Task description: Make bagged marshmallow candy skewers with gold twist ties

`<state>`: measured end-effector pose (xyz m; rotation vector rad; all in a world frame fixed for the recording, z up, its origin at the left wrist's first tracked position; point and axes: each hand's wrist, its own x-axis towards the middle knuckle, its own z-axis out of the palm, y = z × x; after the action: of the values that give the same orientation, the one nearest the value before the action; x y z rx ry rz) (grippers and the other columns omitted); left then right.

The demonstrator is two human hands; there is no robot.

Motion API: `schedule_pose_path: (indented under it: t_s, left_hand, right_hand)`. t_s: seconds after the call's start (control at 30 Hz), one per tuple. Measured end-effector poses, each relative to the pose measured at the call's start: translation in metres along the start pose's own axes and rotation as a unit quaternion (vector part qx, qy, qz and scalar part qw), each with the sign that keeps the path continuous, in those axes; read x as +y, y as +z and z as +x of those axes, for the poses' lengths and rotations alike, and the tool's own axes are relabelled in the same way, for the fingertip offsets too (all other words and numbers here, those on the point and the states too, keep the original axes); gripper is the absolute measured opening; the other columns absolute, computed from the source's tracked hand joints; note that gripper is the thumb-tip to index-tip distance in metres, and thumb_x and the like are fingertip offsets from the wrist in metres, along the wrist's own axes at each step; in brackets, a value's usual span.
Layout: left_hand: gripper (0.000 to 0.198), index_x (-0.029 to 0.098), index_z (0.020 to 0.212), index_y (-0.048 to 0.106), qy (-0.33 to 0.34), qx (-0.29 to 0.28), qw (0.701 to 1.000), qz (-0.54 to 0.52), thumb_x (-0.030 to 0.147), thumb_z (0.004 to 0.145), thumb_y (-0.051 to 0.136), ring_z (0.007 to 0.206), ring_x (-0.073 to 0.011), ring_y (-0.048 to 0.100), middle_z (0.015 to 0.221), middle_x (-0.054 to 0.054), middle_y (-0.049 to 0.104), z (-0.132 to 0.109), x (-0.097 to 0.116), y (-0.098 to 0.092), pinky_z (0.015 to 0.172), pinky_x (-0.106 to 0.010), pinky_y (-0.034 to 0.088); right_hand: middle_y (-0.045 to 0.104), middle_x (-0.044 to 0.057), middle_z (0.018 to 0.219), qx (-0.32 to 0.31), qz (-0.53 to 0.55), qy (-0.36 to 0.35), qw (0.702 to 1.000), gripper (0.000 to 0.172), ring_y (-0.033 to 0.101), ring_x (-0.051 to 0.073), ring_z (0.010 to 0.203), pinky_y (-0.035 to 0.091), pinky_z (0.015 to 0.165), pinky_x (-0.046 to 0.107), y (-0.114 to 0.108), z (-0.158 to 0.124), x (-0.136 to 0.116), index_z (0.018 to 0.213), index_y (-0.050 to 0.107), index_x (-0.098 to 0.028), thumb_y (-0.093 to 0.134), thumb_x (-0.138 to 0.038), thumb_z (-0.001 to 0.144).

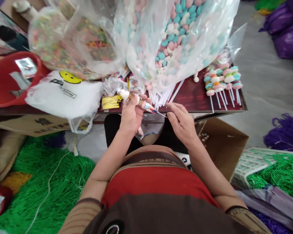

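A wrapped candy skewer [144, 104] slants down to the right in front of the table edge. My left hand [132, 115] is closed around its upper part. The white stick's lower end reaches my right hand [180, 121], whose thumb and fingers are pressed together there; how firmly they hold it is hard to see. Loose white sticks [162, 97] lie on the dark red table [190, 92] just beyond my hands. Yellow twist ties [111, 102] are stacked left of my left hand, beside small clear printed wrappers [112, 85]. Several finished-looking candy skewers [223, 79] lie at the table's right end.
Large clear bags hold pink, blue and white candies [171, 39] and small multicoloured candies [97, 45] at the back. A red basin [39, 65] and white plastic bag [65, 94] are at left. An open cardboard box [224, 146] stands below right, near a white basket [244, 165].
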<state>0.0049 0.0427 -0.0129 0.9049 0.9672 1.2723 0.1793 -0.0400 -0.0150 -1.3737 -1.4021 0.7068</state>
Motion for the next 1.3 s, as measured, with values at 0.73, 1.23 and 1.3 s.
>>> schedule_pose_path:
  t_s: [0.73, 1.23, 1.3]
  left_hand:
    - [0.055, 0.019, 0.074, 0.057, 0.154, -0.143, 0.902, 0.378, 0.069, 0.095, 0.046, 0.068, -0.0147, 0.055, 0.072, -0.003, 0.061, -0.022, -0.033, -0.007, 0.068, -0.029, 0.043]
    - [0.029, 0.017, 0.115, 0.067, -0.184, -0.070, 0.966, -0.170, 0.029, 0.088, 0.074, 0.071, -0.0112, 0.069, 0.063, 0.005, 0.062, -0.024, 0.000, 0.029, 0.080, -0.024, 0.053]
    - [0.030, 0.018, 0.116, 0.066, -0.173, -0.082, 0.965, -0.179, 0.023, 0.088, 0.075, 0.069, -0.0105, 0.067, 0.060, 0.007, 0.058, -0.027, -0.001, 0.031, 0.075, -0.022, 0.052]
  right_hand:
    - [0.059, -0.005, 0.057, -0.069, 0.004, 0.034, 0.997, 0.049, 0.051, 0.011, 0.048, 0.049, 0.057, 0.025, 0.032, -0.019, 0.017, 0.146, 0.056, -0.019, 0.044, -0.037, 0.102]
    - [0.064, -0.002, 0.065, -0.011, -0.021, -0.016, 1.000, 0.041, 0.055, 0.011, 0.051, 0.051, 0.057, 0.026, 0.048, -0.030, 0.015, 0.137, 0.062, -0.021, 0.042, -0.034, 0.103]
    - [0.064, -0.003, 0.064, 0.007, -0.015, -0.005, 1.000, 0.037, 0.057, 0.012, 0.050, 0.052, 0.058, 0.027, 0.052, -0.032, 0.014, 0.132, 0.062, -0.021, 0.044, -0.035, 0.103]
